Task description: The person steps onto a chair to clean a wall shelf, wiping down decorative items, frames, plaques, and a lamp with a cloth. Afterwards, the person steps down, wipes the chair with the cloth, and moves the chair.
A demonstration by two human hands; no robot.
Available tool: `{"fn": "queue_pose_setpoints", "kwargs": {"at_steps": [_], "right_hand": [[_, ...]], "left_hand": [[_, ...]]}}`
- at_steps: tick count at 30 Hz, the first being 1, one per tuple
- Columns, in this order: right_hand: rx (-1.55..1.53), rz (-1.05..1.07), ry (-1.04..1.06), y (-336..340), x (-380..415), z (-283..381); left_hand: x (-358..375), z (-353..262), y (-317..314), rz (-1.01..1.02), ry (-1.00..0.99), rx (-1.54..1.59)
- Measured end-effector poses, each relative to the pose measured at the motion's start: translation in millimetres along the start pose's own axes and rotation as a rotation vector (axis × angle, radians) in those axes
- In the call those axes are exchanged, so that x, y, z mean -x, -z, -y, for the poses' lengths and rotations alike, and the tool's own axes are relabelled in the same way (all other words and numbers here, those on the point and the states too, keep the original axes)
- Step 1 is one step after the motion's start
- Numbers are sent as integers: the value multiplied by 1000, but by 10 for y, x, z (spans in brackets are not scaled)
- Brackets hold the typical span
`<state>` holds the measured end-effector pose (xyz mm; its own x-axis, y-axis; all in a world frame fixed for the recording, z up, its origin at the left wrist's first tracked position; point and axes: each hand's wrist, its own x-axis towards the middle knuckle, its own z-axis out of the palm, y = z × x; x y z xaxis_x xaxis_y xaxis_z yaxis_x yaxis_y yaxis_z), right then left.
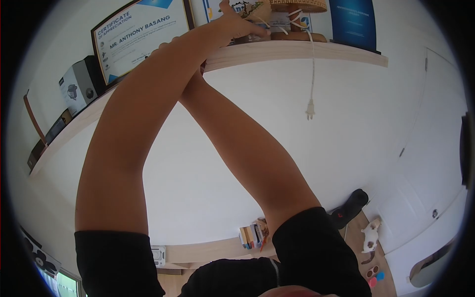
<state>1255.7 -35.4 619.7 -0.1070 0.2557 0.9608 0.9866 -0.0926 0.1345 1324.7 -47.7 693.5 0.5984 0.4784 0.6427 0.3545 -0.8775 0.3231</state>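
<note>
My left hand reaches up to the wooden shelf. Its fingers are spread beside a lamp-like item with a woven top and a wooden base. A small woven piece with a dark twig pattern sits right by these fingers. My forearms cross, the left in front of the right. Behind the left forearm, my right hand is mostly hidden; only bits of fingers show in front of the framed certificate. Whether it grips anything is not visible.
A white cord with a plug hangs from the shelf. A blue panel stands at its right, a camera box at its left. Lower down are books, a black object, a white and brown animal-like shape and a white door.
</note>
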Motion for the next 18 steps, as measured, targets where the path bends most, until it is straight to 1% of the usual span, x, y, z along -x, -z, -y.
{"fn": "queue_pose_setpoints", "kwargs": {"at_steps": [1,4,5,7,8,9,10,12,13,14,16,17,18], "right_hand": [[-4,-10,0,7,-9,-1],[6,117,61,-52,-17,-3],[41,-86,67,-256,0,-30],[60,-295,83,-249,-18,-9],[-144,-152,57,21,-37,-17],[-342,-11,39,195,-87,-15],[-345,-27,66,232,-170,5],[-241,404,128,265,-329,34],[-276,591,128,250,-458,48],[-268,584,136,261,-556,26],[-530,917,77,288,-662,-83],[-450,886,119,249,-674,-164],[-442,893,113,312,-638,-272]], "left_hand": [[6,24,-23,-46,14,54],[26,59,23,-149,34,174],[50,68,75,-170,35,204],[230,-63,386,-150,2,305],[280,-107,539,-121,-49,412],[157,-37,603,-284,-42,246],[244,-71,796,-313,-49,240],[649,-243,1233,-125,-11,400],[737,-287,1389,-160,6,371],[782,-285,1511,-191,27,347],[706,-166,1717,-291,81,337],[728,-97,1819,-290,75,346],[789,-36,1908,-322,35,390]]}}
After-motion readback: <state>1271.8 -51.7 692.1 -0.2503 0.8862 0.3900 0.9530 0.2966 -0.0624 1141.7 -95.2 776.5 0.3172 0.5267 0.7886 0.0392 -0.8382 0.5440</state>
